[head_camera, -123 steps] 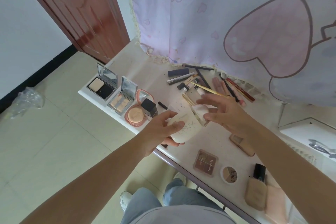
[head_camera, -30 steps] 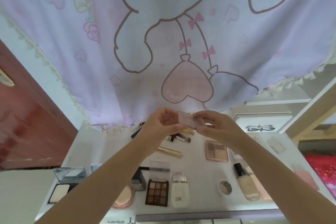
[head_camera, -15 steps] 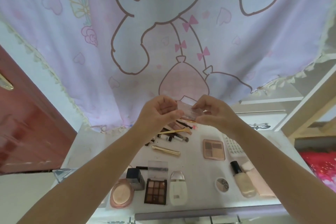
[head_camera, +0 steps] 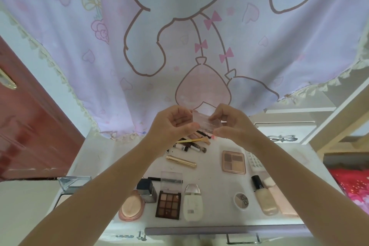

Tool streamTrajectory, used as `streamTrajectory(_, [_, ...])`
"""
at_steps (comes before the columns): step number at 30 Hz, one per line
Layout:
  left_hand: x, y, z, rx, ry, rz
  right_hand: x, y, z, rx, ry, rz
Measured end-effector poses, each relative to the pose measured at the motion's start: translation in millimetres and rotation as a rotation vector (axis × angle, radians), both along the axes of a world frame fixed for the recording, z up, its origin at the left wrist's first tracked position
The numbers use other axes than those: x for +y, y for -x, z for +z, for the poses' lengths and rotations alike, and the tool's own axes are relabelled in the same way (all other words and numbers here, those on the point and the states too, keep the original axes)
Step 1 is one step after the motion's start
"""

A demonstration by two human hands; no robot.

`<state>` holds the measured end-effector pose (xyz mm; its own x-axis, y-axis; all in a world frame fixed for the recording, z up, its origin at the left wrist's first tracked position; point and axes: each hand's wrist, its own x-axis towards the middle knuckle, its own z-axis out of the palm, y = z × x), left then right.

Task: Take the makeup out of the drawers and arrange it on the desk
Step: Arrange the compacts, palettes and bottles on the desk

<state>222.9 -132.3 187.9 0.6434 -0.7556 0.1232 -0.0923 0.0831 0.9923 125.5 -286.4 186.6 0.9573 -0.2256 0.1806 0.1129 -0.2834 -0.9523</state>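
A small clear-lidded pink compact [head_camera: 205, 122] is held up above the white desk [head_camera: 209, 173]. My left hand [head_camera: 173, 123] pinches its left end and my right hand [head_camera: 231, 124] pinches its right end, and its lid stands lifted. Below on the desk lie a brown eyeshadow palette [head_camera: 168, 203] with its lid up, a white bottle [head_camera: 192, 202], a pink quad palette [head_camera: 233, 162], a gold tube [head_camera: 180, 161], a foundation bottle [head_camera: 263, 198], a round pot [head_camera: 241, 200] and a pink powder compact [head_camera: 130, 208].
A cartoon-print curtain [head_camera: 179, 36] hangs behind the desk. Brushes and pencils [head_camera: 191, 144] lie near the back. A dark cube jar [head_camera: 146, 189] and a mirrored compact [head_camera: 73, 183] sit at the left. A red door [head_camera: 26, 126] stands left; a white shelf unit [head_camera: 289, 132] right.
The compact's lid has come up between my fingers over the last second. My head has tilted slightly, and both hands stay raised over the desk's back half.
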Motion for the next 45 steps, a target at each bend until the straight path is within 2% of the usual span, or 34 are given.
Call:
streamTrajectory(13, [4,8,-6,0.042,0.012,-0.006,3,1,-8,-0.002,-0.017,-0.016])
streamTrajectory(16, [4,13,-10,0.016,0.014,-0.057,-4,3,-11,-0.016,-0.181,-0.035])
streamTrajectory(19, [1,10,-15,0.073,0.046,-0.043,-9,6,-13,0.018,-0.147,-0.003])
streamTrajectory(23, [1,9,-27,0.085,-0.017,-0.102,-18,2,-18,0.150,-0.424,-0.090])
streamTrajectory(30, [6,15,-71,0.194,-0.244,-0.146,-21,9,-49,0.471,-0.481,-0.249])
streamTrajectory(38, [19,55,-155,0.328,-0.456,-0.151,-6,34,-126,0.811,-0.408,-0.320])
streamTrajectory(41, [21,70,-175,0.286,-0.579,-0.175,-12,40,-150,0.890,-0.345,-0.283])
streamTrajectory(45, [14,90,-192,0.203,-0.707,-0.062,-24,40,-176,0.891,-0.159,-0.182])
